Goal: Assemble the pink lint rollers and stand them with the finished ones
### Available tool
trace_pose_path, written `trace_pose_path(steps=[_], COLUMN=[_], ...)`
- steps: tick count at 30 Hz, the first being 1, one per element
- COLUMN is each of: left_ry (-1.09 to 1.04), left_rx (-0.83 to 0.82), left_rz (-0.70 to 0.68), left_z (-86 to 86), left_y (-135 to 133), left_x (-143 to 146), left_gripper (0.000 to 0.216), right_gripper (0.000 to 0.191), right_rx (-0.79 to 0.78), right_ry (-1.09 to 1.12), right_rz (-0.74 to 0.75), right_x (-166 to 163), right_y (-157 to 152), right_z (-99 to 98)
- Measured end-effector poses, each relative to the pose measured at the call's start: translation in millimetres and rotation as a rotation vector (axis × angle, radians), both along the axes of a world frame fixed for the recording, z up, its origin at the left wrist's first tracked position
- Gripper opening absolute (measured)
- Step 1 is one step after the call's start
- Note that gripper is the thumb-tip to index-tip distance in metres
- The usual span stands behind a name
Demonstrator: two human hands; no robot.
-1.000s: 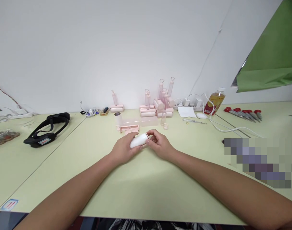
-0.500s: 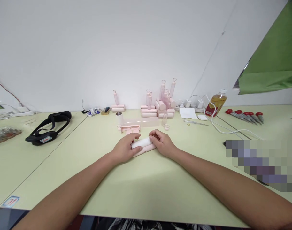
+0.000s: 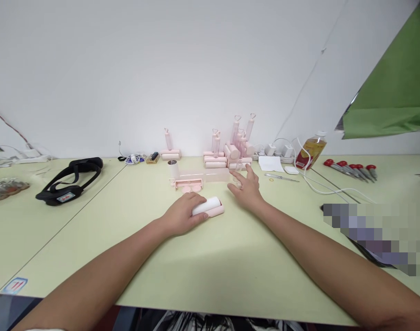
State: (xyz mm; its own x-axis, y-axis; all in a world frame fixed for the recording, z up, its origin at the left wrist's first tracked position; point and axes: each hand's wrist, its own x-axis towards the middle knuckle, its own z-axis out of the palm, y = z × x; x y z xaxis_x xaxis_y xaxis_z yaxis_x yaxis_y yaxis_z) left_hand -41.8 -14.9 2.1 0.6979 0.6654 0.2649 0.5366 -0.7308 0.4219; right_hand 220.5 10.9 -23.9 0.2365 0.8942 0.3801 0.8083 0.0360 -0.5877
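Note:
My left hand [image 3: 183,212] rests on the table with its fingers curled over a white lint roll seated in a pink base [image 3: 209,208]. My right hand [image 3: 246,188] is off the roll, stretched forward with fingers spread, empty, close to a clear cover [image 3: 210,176] and small clear parts beyond it. A pink frame part [image 3: 187,185] and an upright white roll [image 3: 173,169] lie just behind the left hand.
Several pink lint rollers [image 3: 230,145] stand stacked at the wall. A black headset [image 3: 70,178] lies far left. White cables, chargers and a drink bottle [image 3: 310,150] sit back right, with red-handled screwdrivers [image 3: 351,168]. A green sheet [image 3: 392,92] hangs upper right.
The roll went from held between both hands to seated in the pink base on the table. My right hand then let go and reached forward and opened; the left stays on the roll.

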Motion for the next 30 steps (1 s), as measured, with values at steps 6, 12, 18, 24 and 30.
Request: trace_pose_path(steps=[6, 12, 18, 24, 30], left_ry=[0.029, 0.027, 0.021, 0.033, 0.026], left_rx=[-0.012, -0.024, -0.051, -0.04, -0.04], left_rz=[-0.008, -0.014, -0.012, -0.024, -0.029], left_z=[-3.5, -8.4, -5.7, -3.8, -2.6], left_y=[3, 7, 6, 6, 5], left_x=[0, 2, 1, 0, -1], left_gripper=[0.04, 0.047, 0.049, 0.048, 0.047], right_gripper=[0.06, 0.058, 0.05, 0.039, 0.035], right_rx=[-0.19, -0.136, -0.066, -0.021, 0.004], right_ry=[0.013, -0.113, -0.126, -0.12, -0.127], right_rz=[0.029, 0.107, 0.07, -0.004, -0.032], right_x=[16, 22, 24, 23, 23], right_y=[14, 25, 30, 28, 27], right_z=[-5.5, -8.9, -13.8, -14.8, -15.2])
